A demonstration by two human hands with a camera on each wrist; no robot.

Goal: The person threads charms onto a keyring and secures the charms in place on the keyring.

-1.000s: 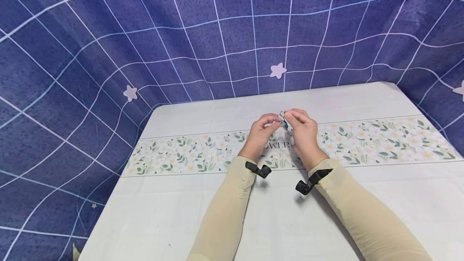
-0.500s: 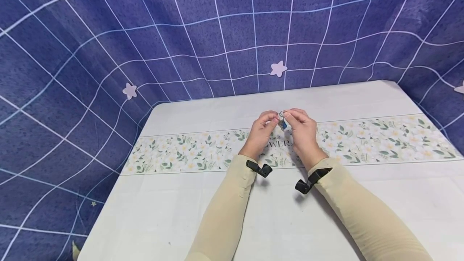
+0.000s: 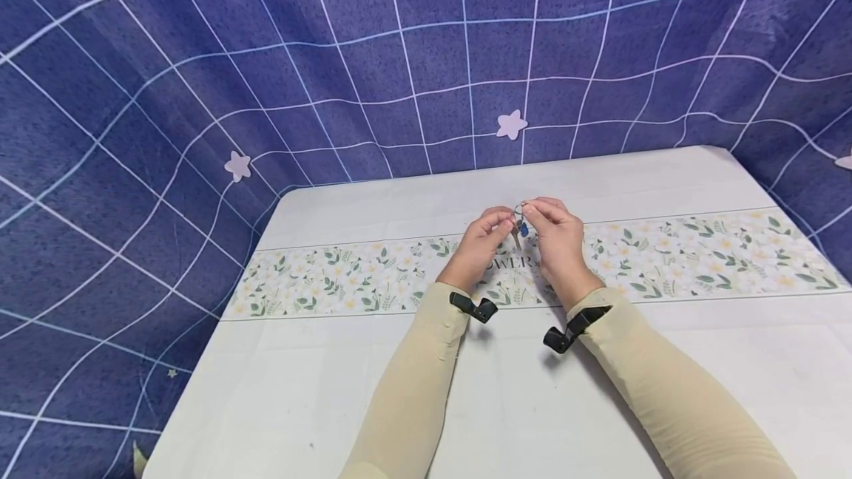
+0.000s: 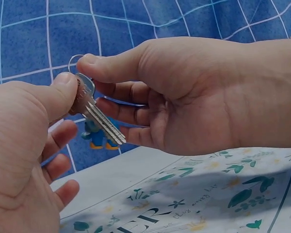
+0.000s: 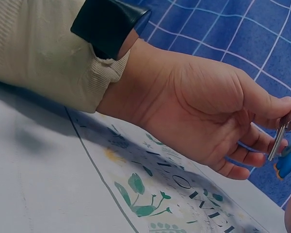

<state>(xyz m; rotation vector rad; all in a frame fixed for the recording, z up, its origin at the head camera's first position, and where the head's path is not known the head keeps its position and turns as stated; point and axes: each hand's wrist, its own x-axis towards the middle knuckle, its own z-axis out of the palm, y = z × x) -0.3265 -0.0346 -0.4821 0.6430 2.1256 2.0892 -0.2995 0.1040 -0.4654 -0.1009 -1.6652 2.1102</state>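
Near the table's middle, both hands hold a bunch of keys on a metal key ring (image 3: pixel 518 208). The left hand (image 3: pixel 475 246) pinches the head of a silver key (image 4: pixel 105 122) between thumb and fingers, and its blade points down. The right hand (image 3: pixel 559 242) pinches the ring (image 4: pixel 72 62) with thumb and forefinger, its other fingers curled loosely behind the key. A small blue charm (image 3: pixel 524 230) with orange-yellow feet hangs beside the key. In the right wrist view the charm (image 5: pixel 287 162) hangs near the frame's edge, where the right hand is mostly cut off.
The keys are held over a white table (image 3: pixel 293 390) with a floral printed band (image 3: pixel 373 279) and lettering across it. A blue-purple curtain (image 3: pixel 359 58) with a grid pattern and stars hangs behind and to the left. Each wrist wears a black camera mount (image 3: pixel 474 307).
The key has come into sight in the head view and hangs downward below the fingers, with the blue charm beside it. Both hands have stayed nearly in place.
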